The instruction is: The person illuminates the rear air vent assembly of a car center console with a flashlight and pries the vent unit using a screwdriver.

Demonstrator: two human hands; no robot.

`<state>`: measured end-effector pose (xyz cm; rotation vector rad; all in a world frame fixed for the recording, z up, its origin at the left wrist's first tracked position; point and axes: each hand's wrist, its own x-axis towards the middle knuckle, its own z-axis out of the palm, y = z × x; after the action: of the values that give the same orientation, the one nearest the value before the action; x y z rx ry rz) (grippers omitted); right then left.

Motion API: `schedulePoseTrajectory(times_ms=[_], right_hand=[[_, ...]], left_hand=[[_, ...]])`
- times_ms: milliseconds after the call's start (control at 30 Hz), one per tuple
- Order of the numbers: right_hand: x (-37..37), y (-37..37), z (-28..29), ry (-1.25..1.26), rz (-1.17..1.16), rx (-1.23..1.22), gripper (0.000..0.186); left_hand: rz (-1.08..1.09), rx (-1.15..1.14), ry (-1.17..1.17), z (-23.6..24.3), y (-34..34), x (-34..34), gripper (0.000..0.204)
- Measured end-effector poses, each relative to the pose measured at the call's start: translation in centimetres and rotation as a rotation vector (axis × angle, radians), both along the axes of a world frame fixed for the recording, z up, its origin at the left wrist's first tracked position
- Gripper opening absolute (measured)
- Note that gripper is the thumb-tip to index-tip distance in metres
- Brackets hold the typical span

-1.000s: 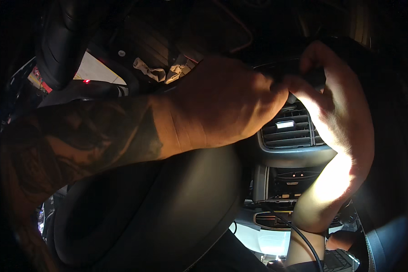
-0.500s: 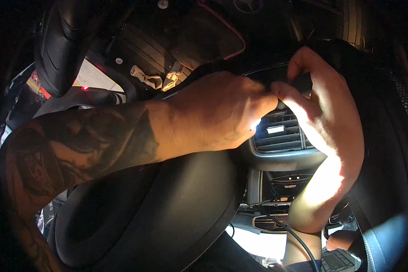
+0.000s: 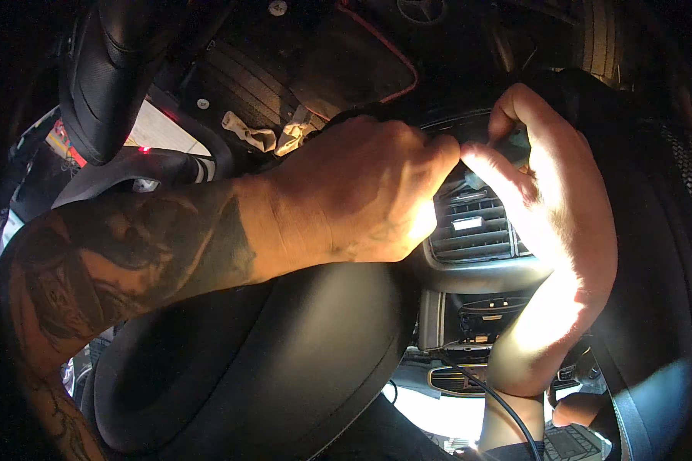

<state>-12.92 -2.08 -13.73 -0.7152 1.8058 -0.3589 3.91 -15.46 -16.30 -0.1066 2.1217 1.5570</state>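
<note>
My left hand, on a tattooed forearm, is closed at the upper left corner of a dark air vent panel. Its fingertips are hidden, so whatever it grips cannot be made out. Over the panel's right side curves my right hand, thumb and fingers bent toward each other. A small pale greenish patch shows between them; its kind is unclear. Both thumbs come close together above the vent slats. Bright light falls on the right wrist and the left hand's lower edge.
A black leather seat fills the lower middle. A dark cable runs past the right forearm. Another hand, apparently someone else's, appears at lower right. Crumpled beige gloves or cloths lie on the floor near a red-edged mat.
My left hand has shifted slightly left, uncovering more of the vent's upper left part. My right hand has barely moved, and the greenish patch beside its thumb shows more clearly.
</note>
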Motion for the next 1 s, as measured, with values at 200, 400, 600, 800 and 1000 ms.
schedulePoseTrajectory(times_ms=[200, 400, 600, 800, 1000], right_hand=[[-0.4, 0.5, -0.3, 0.062, 0.068, -0.057, 0.028], [0.2, 1.9, -1.6, 0.050, -0.060, -0.291, 0.024], [-0.3, 0.1, -0.2, -0.035, 0.004, -0.022, 0.023], [-0.4, -0.1, 0.2, 0.008, 0.035, 0.016, 0.018], [-0.6, 0.7, -0.5, 0.070, 0.073, -0.001, 0.023]], left_hand=[[0.120, 0.007, -0.004, 0.3, 1.4, -0.2, 0.037], [0.213, -0.026, 0.064, 0.1, 0.9, 0.3, 0.025], [-0.111, -0.385, 0.029, -1.6, -0.2, 1.7, 0.022], [-0.340, -0.335, -0.003, -2.5, -5.4, 0.9, 0.018], [-0.300, -0.485, -0.120, -5.7, -5.7, -0.6, 0.025]])
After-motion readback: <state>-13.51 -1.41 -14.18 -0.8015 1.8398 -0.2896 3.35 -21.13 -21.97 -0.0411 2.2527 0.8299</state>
